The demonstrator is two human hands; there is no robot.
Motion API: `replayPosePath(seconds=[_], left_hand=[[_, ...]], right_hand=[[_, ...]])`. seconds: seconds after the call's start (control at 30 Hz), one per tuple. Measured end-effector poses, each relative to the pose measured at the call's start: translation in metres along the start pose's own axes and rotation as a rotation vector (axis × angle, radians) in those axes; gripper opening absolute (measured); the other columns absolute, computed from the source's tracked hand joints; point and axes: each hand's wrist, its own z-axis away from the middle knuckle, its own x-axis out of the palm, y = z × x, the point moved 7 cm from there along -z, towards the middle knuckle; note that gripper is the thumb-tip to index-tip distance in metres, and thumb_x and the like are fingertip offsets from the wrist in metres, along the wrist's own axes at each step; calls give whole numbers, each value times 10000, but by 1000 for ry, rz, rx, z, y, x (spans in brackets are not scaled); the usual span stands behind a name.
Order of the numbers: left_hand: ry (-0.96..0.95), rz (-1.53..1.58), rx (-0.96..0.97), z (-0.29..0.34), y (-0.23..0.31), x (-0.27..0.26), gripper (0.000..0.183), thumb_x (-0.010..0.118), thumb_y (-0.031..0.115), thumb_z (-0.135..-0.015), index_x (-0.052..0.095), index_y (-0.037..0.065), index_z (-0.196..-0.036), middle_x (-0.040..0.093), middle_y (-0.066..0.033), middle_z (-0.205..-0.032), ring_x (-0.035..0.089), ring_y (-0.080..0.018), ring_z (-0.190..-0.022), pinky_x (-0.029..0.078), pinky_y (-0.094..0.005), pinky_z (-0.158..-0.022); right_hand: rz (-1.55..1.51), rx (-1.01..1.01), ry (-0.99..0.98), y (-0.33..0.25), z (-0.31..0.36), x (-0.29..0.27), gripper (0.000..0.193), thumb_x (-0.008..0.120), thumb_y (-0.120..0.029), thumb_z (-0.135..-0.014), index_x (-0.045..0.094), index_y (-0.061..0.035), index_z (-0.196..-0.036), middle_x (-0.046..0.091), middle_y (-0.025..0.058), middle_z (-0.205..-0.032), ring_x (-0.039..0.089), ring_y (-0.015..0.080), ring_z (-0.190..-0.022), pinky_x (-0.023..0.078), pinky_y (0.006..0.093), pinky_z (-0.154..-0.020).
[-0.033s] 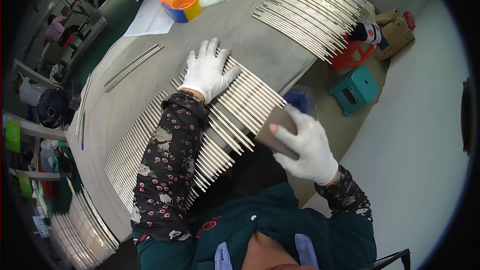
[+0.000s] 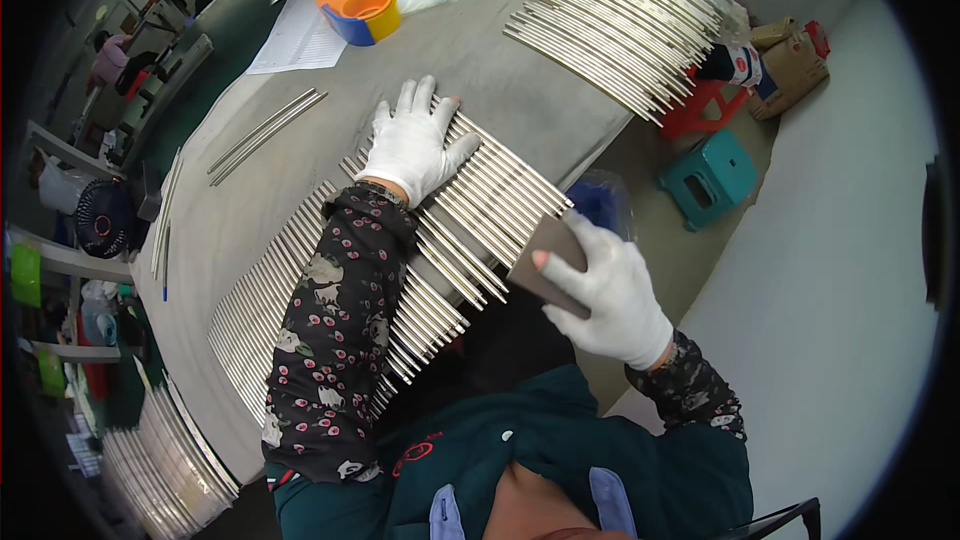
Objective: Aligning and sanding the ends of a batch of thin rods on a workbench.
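My left hand (image 2: pixel 412 140), in a white glove, lies flat with spread fingers on a long row of thin silver metal rods (image 2: pixel 480 200). The rods lie side by side across the grey table (image 2: pixel 500 80), with their ends at the near edge. My right hand (image 2: pixel 615 295), also gloved in white, grips a flat dark brown pad (image 2: pixel 545 252). It holds the pad against the rod ends at the table edge.
A second batch of rods (image 2: pixel 610 30) lies at the far right of the table, and a few loose rods (image 2: pixel 265 135) at the left. Paper sheets (image 2: pixel 310 25) and an orange-and-blue tape roll (image 2: pixel 362 15) sit at the back. A teal stool (image 2: pixel 712 178) and a red stool (image 2: pixel 695 110) stand on the floor.
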Motion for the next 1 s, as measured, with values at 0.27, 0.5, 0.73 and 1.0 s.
replayPosePath(seconds=[0.27,0.5,0.73,1.0], left_hand=[[12,14,-1,2,-2,2,622,494,520,-860,465,93,-1312,298,-200,-1447,218,-345,-1370,188,-562,-1080],[426,211,397,26,53,-48,291,723,170,-708,598,72,-952,584,-90,-1014,567,-277,-961,440,-438,-909],[149,443,635,36,85,-24,153,718,155,-683,629,78,-782,586,-61,-788,583,-260,-785,479,-378,-677],[125,430,676,38,83,-21,120,701,170,-701,634,96,-766,585,-57,-788,571,-257,-807,467,-376,-678]], right_hand=[[-29,101,-33,22,18,4,495,721,-154,-635,625,-89,-1117,517,244,-1180,540,364,-976,470,418,-830],[-3,173,-58,25,36,5,510,741,-187,-628,629,-103,-1118,499,239,-1224,525,365,-1013,456,428,-858],[-20,180,-59,25,40,7,515,739,-190,-627,627,-106,-1122,500,242,-1222,527,369,-1011,456,430,-854],[-21,169,-72,23,43,11,525,739,-196,-627,620,-110,-1132,498,242,-1222,530,374,-1009,457,434,-851]])
